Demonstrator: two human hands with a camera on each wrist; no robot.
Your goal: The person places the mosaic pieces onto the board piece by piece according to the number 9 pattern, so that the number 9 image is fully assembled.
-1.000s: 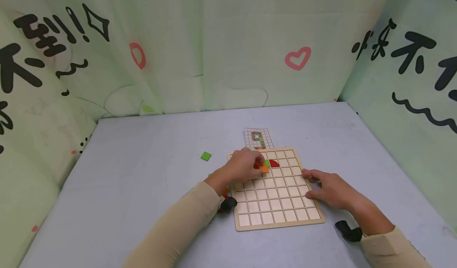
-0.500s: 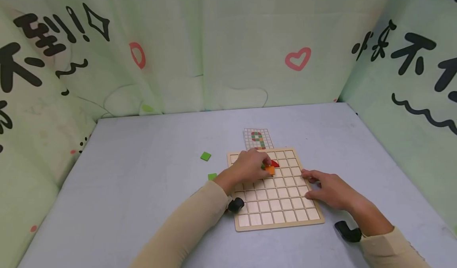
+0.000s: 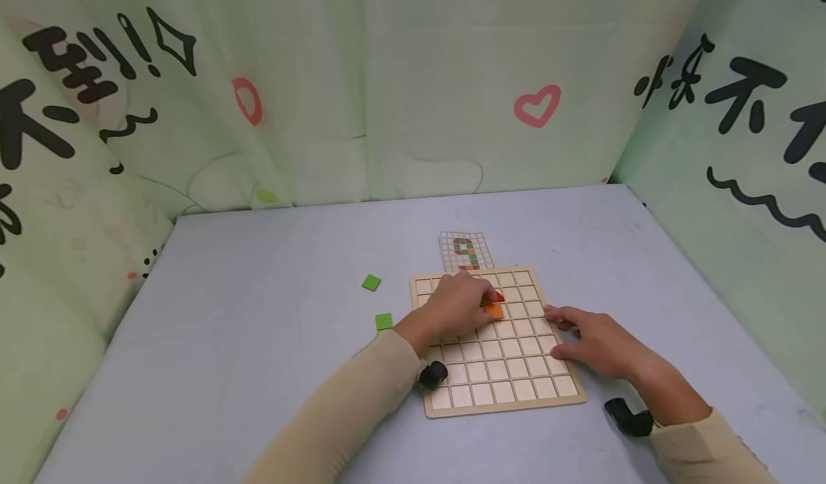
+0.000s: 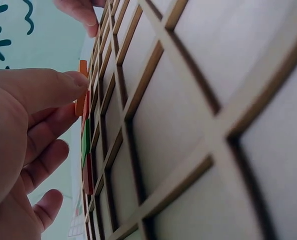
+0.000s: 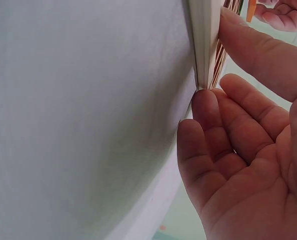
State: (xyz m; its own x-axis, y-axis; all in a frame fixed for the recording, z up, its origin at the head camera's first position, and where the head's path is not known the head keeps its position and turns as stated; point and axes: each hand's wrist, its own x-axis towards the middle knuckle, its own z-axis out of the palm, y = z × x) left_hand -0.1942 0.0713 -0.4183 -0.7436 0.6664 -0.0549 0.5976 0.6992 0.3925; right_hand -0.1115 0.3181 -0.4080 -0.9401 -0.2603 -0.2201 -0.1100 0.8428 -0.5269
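My left hand [image 3: 452,308] pinches an orange square tile [image 3: 495,312] between thumb and fingers, just over the upper middle of the wooden grid board [image 3: 503,371]. In the left wrist view the orange tile [image 4: 83,66] stands tilted at the grid's surface. Beside it, a green tile [image 4: 85,142] and a dark red piece [image 4: 87,176] lie on the board. A red piece [image 3: 500,297] peeks out past my left fingertips; the rest of that row is hidden. My right hand [image 3: 600,342] grips the board's right edge, the thumb on top and the fingers against its side.
A pattern card [image 3: 467,246] with a coloured figure on a grid lies behind the board, its lower part covered. Two green tiles, a far one [image 3: 371,282] and a nearer one [image 3: 383,320], lie on the white table [image 3: 258,326] left of the board. Curtains surround the table.
My left hand has moved right across the board with the orange tile, coming down to the grid below the red piece. My right hand has stayed at the board's edge.
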